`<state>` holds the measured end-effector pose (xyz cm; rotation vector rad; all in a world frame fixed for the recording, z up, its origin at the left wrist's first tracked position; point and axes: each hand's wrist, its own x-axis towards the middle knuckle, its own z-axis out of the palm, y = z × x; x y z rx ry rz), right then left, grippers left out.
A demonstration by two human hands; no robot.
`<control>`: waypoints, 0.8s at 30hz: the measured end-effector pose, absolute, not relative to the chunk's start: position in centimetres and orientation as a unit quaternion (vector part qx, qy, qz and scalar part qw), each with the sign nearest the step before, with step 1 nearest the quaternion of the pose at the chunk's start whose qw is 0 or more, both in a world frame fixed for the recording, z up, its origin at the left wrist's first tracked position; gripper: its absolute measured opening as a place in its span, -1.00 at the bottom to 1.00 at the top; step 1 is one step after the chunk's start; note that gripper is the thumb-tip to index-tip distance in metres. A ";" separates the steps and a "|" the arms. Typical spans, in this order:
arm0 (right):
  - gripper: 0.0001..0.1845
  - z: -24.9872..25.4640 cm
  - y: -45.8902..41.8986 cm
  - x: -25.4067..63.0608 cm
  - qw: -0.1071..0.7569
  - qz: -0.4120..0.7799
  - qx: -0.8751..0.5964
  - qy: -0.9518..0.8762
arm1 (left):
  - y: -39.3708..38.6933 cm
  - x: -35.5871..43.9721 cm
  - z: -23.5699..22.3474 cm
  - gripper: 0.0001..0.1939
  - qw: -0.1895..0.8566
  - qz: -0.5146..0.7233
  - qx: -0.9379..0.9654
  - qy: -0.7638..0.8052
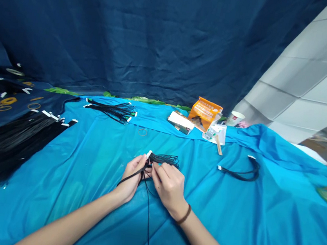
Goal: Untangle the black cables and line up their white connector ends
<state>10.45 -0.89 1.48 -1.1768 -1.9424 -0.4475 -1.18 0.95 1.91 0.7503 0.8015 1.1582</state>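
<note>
Between my hands, above the blue cloth, is a bundle of thin black cables [165,159] with a white connector at its left end. My left hand [131,179] is closed around the cables just below that connector. A black strand loops over the left thumb, and one loose wire [148,215] hangs down toward the front edge. My right hand [169,184] pinches at the cables close to the left fingers, with its fingertips partly hidden. A brown band circles the right wrist.
A large pile of black cables [8,143] lies at left, near yellow rubber bands [7,101]. Further back are a cable bundle [111,109], a small box [181,122], an orange bag [205,113] and a paper cup [235,118]. One curved cable [243,176] rests at right.
</note>
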 end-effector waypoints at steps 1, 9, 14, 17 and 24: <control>-0.82 1.5 -0.9 10.4 0.398 -0.190 -0.459 -0.771 | 0.9 -1.2 1.9 -0.77 0.696 0.521 0.336 0.363; -0.79 1.7 -0.9 10.3 0.394 -0.210 -0.446 -0.775 | 0.9 -1.1 1.7 -0.75 0.691 0.513 0.340 0.379; -0.80 1.7 -0.8 10.4 0.395 -0.202 -0.445 -0.778 | 0.9 -1.0 1.7 -0.77 0.698 0.510 0.336 0.374; -0.81 1.7 -0.8 10.4 0.395 -0.193 -0.447 -0.779 | 0.8 -1.0 1.8 -0.79 0.694 0.518 0.336 0.371; -0.79 1.5 -0.8 10.4 0.403 -0.181 -0.447 -0.778 | 0.7 -0.9 1.6 -0.79 0.690 0.523 0.339 0.368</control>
